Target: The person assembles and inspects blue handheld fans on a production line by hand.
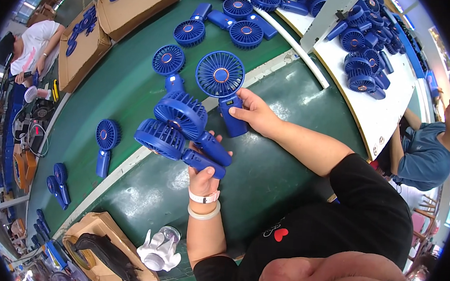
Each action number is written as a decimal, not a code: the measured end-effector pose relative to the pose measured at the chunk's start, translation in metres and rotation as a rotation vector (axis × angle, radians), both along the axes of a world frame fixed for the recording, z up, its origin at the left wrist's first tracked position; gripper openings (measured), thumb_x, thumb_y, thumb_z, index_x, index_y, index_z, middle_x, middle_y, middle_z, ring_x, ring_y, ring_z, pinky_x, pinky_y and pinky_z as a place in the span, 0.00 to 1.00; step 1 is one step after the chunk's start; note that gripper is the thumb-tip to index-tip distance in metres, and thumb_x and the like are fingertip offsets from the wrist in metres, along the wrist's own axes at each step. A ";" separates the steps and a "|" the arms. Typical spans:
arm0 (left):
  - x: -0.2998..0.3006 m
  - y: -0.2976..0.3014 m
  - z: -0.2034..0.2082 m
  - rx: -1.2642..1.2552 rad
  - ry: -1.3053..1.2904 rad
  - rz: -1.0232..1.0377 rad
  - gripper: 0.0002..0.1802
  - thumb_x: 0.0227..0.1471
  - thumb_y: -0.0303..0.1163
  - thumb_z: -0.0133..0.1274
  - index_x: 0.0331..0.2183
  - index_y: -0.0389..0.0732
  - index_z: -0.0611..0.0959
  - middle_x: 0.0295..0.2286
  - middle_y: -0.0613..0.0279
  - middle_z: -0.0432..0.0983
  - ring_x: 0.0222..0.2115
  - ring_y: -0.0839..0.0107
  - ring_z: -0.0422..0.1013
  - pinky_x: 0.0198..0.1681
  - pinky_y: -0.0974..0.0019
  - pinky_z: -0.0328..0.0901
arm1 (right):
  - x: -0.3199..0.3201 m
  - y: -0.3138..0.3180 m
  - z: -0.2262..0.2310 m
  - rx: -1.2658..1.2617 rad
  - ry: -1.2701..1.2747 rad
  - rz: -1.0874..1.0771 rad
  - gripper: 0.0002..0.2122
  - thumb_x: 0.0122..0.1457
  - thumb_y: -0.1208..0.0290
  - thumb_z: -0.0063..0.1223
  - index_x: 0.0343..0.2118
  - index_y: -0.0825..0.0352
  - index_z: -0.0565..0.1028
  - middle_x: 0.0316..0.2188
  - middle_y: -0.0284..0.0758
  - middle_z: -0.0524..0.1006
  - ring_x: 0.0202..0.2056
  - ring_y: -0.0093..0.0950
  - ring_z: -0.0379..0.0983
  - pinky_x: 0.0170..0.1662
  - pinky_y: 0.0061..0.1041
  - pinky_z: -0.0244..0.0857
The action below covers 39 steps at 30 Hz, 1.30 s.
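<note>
Two blue handheld fans are gripped together by their handles in my left hand [201, 179], which wears a light wristband and a bangle. One of them, the upper fan [187, 114], overlaps the lower fan [157, 137]. My right hand [258, 113] is closed round the handle of a third blue handheld fan [220, 75], its round grille turned up and a small dark display on its handle. Just beyond the held pair lies another blue fan [168, 60] on the green work surface [143, 195].
More blue fans [245, 34] lie on the far side, with a heap [363, 72] on the white table at right. Single fans [108, 135] lie to the left. Cardboard boxes [102, 32], a white crumpled item [157, 250] and co-workers [422, 154] are around. A white pipe [301, 54] curves across.
</note>
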<state>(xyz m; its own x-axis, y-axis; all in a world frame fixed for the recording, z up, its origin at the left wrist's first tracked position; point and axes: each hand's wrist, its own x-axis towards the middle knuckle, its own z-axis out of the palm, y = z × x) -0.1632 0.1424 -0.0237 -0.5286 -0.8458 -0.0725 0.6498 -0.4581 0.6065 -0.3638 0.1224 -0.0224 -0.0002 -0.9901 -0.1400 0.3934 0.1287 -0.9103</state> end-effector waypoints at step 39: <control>-0.011 -0.004 0.005 -0.249 -0.222 0.089 0.43 0.44 0.26 0.57 0.57 0.37 0.52 0.51 0.56 0.59 0.50 0.66 0.61 0.48 0.65 0.62 | 0.002 0.018 -0.011 0.196 -0.907 0.587 0.37 0.40 0.55 0.59 0.52 0.70 0.63 0.47 0.44 0.70 0.46 0.36 0.70 0.52 0.32 0.61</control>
<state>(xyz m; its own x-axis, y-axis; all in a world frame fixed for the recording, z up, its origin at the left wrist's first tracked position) -0.1741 0.1386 -0.0184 -0.4463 -0.8941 0.0369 0.5202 -0.2256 0.8237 -0.3616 0.1400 -0.0330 0.6467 -0.7627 -0.0050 0.7362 0.6259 -0.2572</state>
